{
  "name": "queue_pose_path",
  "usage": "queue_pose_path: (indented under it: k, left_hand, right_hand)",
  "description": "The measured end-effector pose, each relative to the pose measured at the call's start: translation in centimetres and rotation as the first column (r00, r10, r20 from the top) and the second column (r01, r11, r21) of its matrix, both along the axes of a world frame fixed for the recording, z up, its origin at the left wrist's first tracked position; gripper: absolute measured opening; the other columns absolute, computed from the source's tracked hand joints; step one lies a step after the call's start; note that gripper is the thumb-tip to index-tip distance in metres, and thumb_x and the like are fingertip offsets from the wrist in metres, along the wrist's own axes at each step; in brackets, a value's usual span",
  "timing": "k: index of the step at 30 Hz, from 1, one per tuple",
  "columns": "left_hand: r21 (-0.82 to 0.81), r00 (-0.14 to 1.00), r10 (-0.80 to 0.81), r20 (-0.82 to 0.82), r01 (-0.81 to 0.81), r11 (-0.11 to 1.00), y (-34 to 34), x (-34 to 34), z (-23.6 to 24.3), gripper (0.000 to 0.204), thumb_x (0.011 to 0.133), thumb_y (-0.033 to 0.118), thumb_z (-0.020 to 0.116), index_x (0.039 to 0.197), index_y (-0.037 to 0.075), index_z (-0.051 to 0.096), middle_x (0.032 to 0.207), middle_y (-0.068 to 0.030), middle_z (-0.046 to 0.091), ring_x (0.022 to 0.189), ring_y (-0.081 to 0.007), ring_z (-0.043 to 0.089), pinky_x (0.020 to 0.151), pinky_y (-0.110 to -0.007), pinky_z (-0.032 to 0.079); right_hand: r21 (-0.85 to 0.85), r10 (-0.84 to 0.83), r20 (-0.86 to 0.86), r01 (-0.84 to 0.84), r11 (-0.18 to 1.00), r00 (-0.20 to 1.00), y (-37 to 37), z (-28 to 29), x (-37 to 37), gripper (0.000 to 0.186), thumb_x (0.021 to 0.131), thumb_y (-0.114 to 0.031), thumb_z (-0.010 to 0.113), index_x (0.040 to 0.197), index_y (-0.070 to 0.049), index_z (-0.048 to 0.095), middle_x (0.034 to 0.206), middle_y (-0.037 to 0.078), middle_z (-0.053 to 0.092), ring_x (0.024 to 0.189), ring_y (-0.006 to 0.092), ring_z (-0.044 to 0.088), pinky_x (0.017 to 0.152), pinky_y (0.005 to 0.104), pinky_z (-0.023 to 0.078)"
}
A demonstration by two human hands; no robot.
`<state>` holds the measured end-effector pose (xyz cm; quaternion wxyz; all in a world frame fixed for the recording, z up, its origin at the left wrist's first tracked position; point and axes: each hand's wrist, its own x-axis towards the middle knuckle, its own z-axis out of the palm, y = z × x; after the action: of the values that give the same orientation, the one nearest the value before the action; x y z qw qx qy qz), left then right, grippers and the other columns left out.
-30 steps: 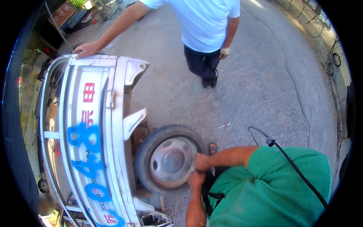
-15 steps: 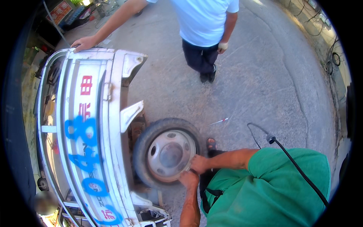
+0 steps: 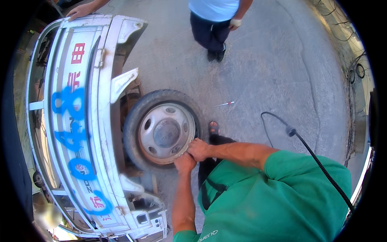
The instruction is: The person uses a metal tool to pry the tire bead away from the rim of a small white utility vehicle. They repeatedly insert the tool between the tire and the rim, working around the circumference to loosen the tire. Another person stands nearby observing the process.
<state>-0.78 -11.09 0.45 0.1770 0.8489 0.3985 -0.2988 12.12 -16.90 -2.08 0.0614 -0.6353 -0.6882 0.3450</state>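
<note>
A large tyre on a worn grey steel rim with several holes, a wheel, stands beside a white vehicle body. My left hand has its fingers curled on the wheel's lower right side, where rim and tyre meet. Right next to it, my right hand is closed on the same stretch of edge. The fingertips of both hands are partly hidden, and I cannot make out any tool between them.
The white vehicle panel with blue paint marks fills the left. Another person's hand rests on its top corner, and that person stands opposite. A thin rod lies on the concrete. A black braided cable crosses my right side.
The view has shifted, so the vehicle, wheel and other person sit higher and further left. Both hands stay closed at the wheel's edge, and the wheel appears turned slightly clockwise.
</note>
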Motion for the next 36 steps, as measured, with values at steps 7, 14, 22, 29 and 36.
queue_pose_path:
  k: [7, 14, 22, 29, 36]
  left_hand:
    - [-0.031, 0.997, 0.007, -0.080, -0.009, 0.999, 0.9, -0.5, 0.4, 0.035, 0.088, 0.040, 0.058, 0.103, 0.017, 0.081, 0.106, -0.0125, 0.078, 0.103, -0.0320, 0.074, 0.088, -0.050, 0.053]
    - [-0.083, 0.997, 0.065, -0.041, -0.068, 0.994, 0.9, -1.6, 0.4, 0.042, 0.086, 0.049, 0.061, 0.105, 0.018, 0.081, 0.108, -0.0155, 0.076, 0.105, -0.0348, 0.072, 0.089, -0.049, 0.054]
    - [0.025, 0.997, 0.045, 0.059, -0.046, 0.999, 1.1, -1.0, 0.7, 0.040, 0.084, 0.053, 0.063, 0.102, 0.022, 0.081, 0.106, -0.0161, 0.076, 0.103, -0.0346, 0.073, 0.086, -0.049, 0.055]
    - [-0.101, 0.992, 0.079, -0.100, -0.089, 0.991, 2.2, -0.5, 1.6, 0.040, 0.079, 0.051, 0.068, 0.104, 0.022, 0.081, 0.103, -0.0127, 0.078, 0.101, -0.0298, 0.074, 0.087, -0.046, 0.055]
    - [-0.137, 0.987, 0.131, -0.094, -0.144, 0.980, 2.6, -0.8, 2.6, 0.044, 0.079, 0.047, 0.069, 0.110, 0.017, 0.079, 0.110, -0.0129, 0.077, 0.107, -0.0300, 0.073, 0.092, -0.046, 0.053]
  right_hand:
    - [0.003, 0.002, -0.052, -0.002, 1.000, 0.999, 0.0, -1.3, -1.0, 0.026, 0.077, -0.022, 0.067, 0.098, -0.010, 0.075, 0.104, 0.015, 0.070, 0.107, 0.0337, 0.066, 0.095, 0.0461, 0.046]
    - [0.022, 0.105, -0.169, -0.102, 0.995, 0.980, -0.3, -1.1, -0.4, 0.027, 0.074, -0.022, 0.073, 0.098, -0.009, 0.074, 0.101, 0.014, 0.069, 0.104, 0.0356, 0.065, 0.094, 0.0468, 0.050]
    - [0.180, 0.128, -0.226, -0.088, 0.980, 0.966, 1.0, -2.3, 1.4, 0.030, 0.074, -0.023, 0.072, 0.099, -0.006, 0.072, 0.102, 0.017, 0.069, 0.102, 0.0390, 0.067, 0.090, 0.0480, 0.053]
    - [-0.106, 0.135, -0.193, -0.158, 0.982, 0.972, 3.2, -2.6, 1.0, 0.033, 0.076, -0.025, 0.069, 0.103, -0.006, 0.071, 0.106, 0.019, 0.071, 0.106, 0.0382, 0.067, 0.092, 0.0483, 0.053]
    - [-0.320, 0.187, -0.078, -0.202, 0.925, 0.979, 4.2, -0.8, -0.7, 0.040, 0.077, -0.026, 0.070, 0.112, -0.006, 0.071, 0.114, 0.019, 0.071, 0.111, 0.0374, 0.066, 0.095, 0.0463, 0.053]
